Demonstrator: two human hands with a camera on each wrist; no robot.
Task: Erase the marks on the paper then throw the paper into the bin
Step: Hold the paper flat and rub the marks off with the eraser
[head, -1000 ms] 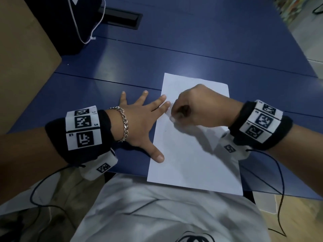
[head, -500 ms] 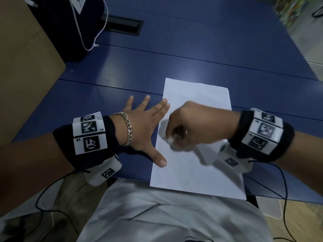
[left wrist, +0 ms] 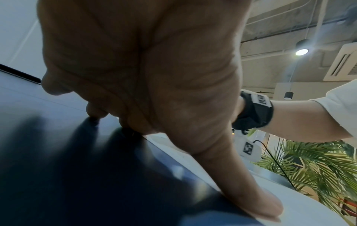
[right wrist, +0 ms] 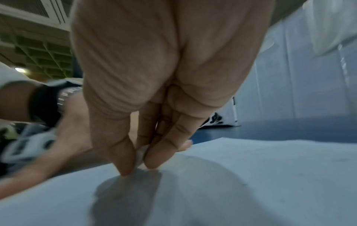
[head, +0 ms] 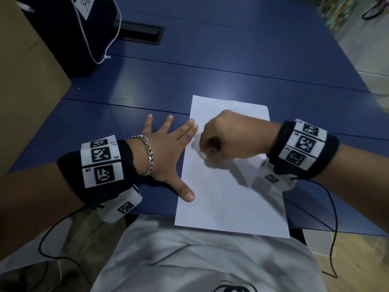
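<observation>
The right hand (head: pixel 229 140) is pinching a small white eraser (right wrist: pixel 141 154) between thumb and fingertips and is pressing it onto the paper (head: pixel 229 199) near the sheet's far-left part. The left hand (head: pixel 166 152) is lying flat with fingers spread and holding nothing; two fingertips and the thumb are resting on the paper's left edge, the rest on the blue counter (head: pixel 231 66). The paper is lying at the near edge of the counter, its near end overhanging slightly. To erase well, the strokes should probably be kept short and directed away from the pinned edge, so the sheet is not buckling, with moderate pressure. One faint mark (head: pixel 192 165) is showing left of centre; others cannot be made out. Count: one paper, one eraser, two hands. No bin is showing in any view.
</observation>
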